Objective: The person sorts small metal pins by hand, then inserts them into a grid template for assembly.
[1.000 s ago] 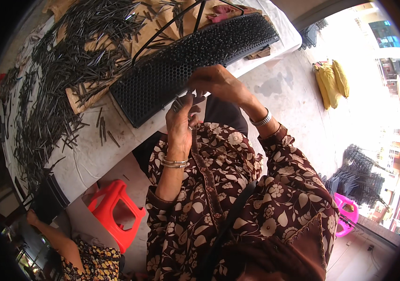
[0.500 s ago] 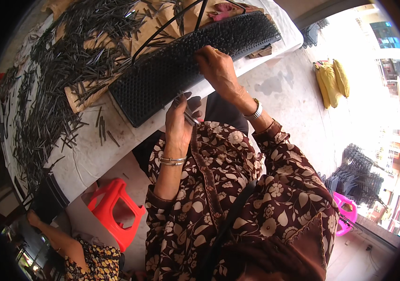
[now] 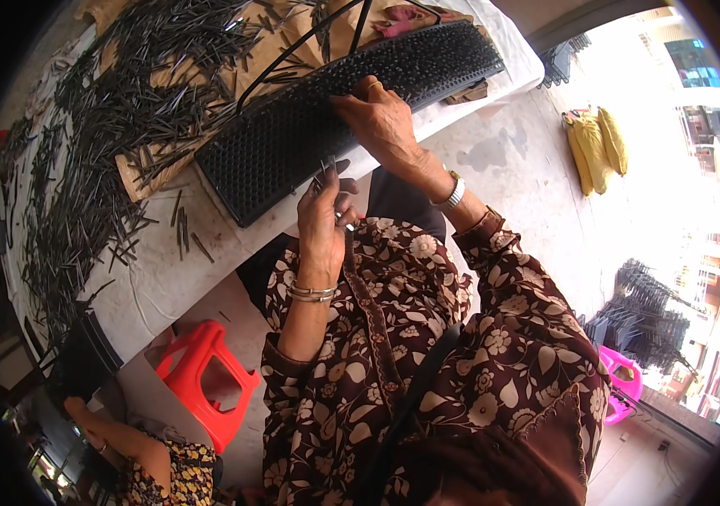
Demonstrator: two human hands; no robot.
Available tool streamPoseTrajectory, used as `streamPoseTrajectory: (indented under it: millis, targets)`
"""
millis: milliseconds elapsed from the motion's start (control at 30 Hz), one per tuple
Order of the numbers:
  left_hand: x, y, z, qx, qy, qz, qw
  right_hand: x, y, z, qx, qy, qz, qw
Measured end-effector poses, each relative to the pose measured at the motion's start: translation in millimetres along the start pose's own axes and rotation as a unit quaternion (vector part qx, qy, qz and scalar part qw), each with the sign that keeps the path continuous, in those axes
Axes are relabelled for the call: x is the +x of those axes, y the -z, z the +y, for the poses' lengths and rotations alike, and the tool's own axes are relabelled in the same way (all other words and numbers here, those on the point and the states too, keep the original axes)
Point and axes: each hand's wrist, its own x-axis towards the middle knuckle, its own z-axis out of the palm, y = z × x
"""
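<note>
A long black panel (image 3: 263, 160) full of small holes lies slantwise along the table's near edge. Its right part looks rougher and speckled, while open holes show toward the left end. My right hand (image 3: 389, 131) is over the panel's middle, fingers pinched and pointing down; whatever sits between the fingertips is hidden. Just in front of the panel's near edge, my left hand (image 3: 322, 211) is closed round a few thin dark strips (image 3: 326, 169), whose tips stick up past the fingers. A thin black metal frame (image 3: 297, 46) rises behind the panel.
A big heap of loose black strips (image 3: 124, 110) covers the table's left side on brown paper. A red stool (image 3: 208, 379) stands below the table. Another person's arm (image 3: 128, 447) is at lower left. Yellow sacks (image 3: 598, 152) and stacked black frames (image 3: 642, 312) are to the right.
My right hand has shifted slightly left and down along the panel. The strips in my left hand now point more upright, with its fingers curled differently. The other person's arm has moved a little.
</note>
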Motion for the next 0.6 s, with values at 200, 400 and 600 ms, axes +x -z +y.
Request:
streamPoseTrajectory:
  millis: [200, 400, 600]
  targets:
    - [0, 2, -4, -0.001, 0.0, -0.003, 1.0, -15, 15, -9, 0.07, -0.027, -0.014, 0.997]
    - [-5, -4, 3, 0.036, -0.017, -0.049, 0.998, -26, 52, -13, 0.367, -0.118, -0.252, 0.888]
    - [-11, -10, 11, 0.069, 0.045, -0.125, 0.989, -25, 64, -11, 0.436, -0.194, -0.302, 0.825]
